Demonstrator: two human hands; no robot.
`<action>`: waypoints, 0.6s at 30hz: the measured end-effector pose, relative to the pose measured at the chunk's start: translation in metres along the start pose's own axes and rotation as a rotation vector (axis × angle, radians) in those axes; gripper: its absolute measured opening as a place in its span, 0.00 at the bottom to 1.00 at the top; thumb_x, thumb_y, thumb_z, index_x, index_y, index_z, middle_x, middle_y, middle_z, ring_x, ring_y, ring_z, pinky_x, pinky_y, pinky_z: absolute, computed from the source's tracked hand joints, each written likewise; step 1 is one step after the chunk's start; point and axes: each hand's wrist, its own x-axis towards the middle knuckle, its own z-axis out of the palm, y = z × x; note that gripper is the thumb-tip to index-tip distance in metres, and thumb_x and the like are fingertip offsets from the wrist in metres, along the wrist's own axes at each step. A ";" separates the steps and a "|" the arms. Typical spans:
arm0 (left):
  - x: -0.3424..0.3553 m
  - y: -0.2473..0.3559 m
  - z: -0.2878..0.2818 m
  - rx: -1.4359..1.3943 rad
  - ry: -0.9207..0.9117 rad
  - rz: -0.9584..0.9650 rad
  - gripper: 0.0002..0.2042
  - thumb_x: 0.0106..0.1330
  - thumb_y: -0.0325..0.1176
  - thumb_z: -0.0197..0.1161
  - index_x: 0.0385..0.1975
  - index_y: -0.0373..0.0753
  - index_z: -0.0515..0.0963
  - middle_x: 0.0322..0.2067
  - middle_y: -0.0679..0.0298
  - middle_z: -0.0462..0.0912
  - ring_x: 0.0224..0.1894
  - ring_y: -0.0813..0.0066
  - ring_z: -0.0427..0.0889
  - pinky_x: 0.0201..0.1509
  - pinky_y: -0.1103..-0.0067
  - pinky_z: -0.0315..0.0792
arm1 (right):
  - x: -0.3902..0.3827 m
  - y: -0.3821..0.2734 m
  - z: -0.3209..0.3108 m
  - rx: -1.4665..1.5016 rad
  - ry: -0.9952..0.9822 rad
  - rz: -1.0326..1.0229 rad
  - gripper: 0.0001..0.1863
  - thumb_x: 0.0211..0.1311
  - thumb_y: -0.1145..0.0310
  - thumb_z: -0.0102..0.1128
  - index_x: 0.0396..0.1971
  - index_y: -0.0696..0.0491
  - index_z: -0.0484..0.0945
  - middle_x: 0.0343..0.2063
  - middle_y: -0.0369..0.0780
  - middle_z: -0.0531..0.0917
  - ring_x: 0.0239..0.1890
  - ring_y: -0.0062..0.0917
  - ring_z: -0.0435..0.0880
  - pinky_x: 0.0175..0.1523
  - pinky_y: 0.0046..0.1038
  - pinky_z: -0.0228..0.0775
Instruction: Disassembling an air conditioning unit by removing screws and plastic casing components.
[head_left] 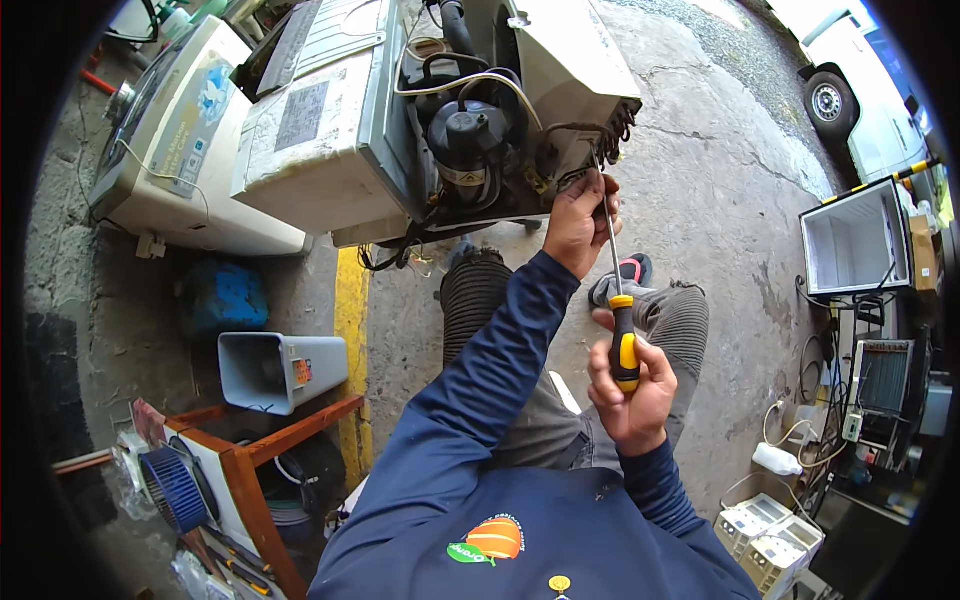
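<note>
An opened air conditioner unit (300, 185) with a black compressor (466, 135) and dark tubing stands in front of me. My right hand (640, 410) is wrapped round the yellow and black handle of a screwdriver (623, 340). The long metal shaft points away from me, up to the unit's lower right corner. At that corner, my left hand (578, 225) is closed, its fingers pinched together beside the shaft. Whatever it pinches is hidden by the fingers. The screwdriver's tip is too small to make out among the copper pipe bends (618, 130).
Another white appliance (170, 140) stands at the far left. Nearer are a grey bin (310, 370) lying on its side, a wooden frame (300, 430) and a blue fan wheel (172, 488). On the right are an open white box (857, 240), a white bottle (777, 459) and a parked vehicle (850, 90).
</note>
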 end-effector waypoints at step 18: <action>-0.008 0.011 0.000 0.095 -0.030 -0.064 0.12 0.77 0.42 0.59 0.37 0.39 0.78 0.26 0.66 0.79 0.17 0.89 0.65 0.21 0.89 0.60 | 0.002 0.023 0.012 -1.354 0.385 -0.673 0.20 0.59 0.77 0.57 0.53 0.59 0.73 0.41 0.47 0.79 0.33 0.29 0.78 0.43 0.28 0.73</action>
